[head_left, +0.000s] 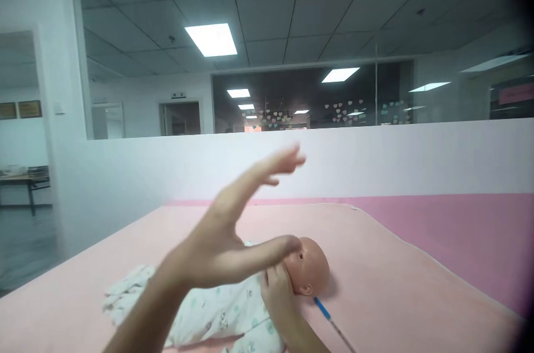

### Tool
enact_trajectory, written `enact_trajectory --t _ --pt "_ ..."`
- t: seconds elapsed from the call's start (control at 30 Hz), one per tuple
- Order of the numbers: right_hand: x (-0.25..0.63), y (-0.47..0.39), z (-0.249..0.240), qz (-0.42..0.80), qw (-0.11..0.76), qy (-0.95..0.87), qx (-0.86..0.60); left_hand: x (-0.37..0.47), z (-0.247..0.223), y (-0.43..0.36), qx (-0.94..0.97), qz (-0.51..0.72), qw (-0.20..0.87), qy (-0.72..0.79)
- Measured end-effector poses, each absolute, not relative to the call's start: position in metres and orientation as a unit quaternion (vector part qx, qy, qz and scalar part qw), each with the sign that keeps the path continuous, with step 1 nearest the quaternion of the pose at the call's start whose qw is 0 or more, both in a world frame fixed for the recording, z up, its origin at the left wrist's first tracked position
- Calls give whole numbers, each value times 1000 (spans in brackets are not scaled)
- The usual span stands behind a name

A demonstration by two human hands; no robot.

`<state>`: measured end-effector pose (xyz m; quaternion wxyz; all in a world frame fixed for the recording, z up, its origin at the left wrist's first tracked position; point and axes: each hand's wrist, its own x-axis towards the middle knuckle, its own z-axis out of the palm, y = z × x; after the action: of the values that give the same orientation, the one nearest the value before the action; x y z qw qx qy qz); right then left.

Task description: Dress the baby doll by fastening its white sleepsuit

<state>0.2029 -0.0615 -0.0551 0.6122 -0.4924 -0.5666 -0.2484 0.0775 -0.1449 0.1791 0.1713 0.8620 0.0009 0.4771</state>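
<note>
A bald baby doll point(315, 264) in white clothes with a green print point(221, 308) lies on its back on a pink padded surface, its head to the right. My left hand point(225, 230) is raised over the doll, fingers stretched up and thumb spread, and nothing is in it. In the picture its thumb overlaps the doll's face; whether it touches cannot be told. My right hand point(279, 297) rests at the doll's neck and chin, fingers curled against the collar, the fingertips partly hidden. Beside the head lies a thin stick with a blue end point(322, 307), its kind unclear.
The pink padded surface point(387, 281) stretches to a low white wall point(354, 164) with a wide window above. A pink strip point(467, 225) runs along the right side. Through a doorway at the left stands a table point(25, 180).
</note>
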Motion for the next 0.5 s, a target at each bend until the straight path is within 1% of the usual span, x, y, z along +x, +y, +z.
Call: enact_trajectory --t 0.07,0.13,0.23,0.3,0.4,0.5 --pt "204 -60 -57 -253 586 -590 -494 91 151 -122 884 439 147 67" --pt "205 -57 -59 -243 570 -605 -501 106 108 -84 882 419 150 159" --pt "205 -54 -62 -203 573 -616 -502 123 40 -27 846 405 205 279" --pt "205 -53 -61 -182 576 -621 -499 126 9 -5 821 405 242 321" --pt "204 -54 -60 -168 570 -630 -499 122 -8 4 803 427 246 335" --pt "204 -55 -61 -173 570 -627 -503 113 -7 1 830 383 245 322"
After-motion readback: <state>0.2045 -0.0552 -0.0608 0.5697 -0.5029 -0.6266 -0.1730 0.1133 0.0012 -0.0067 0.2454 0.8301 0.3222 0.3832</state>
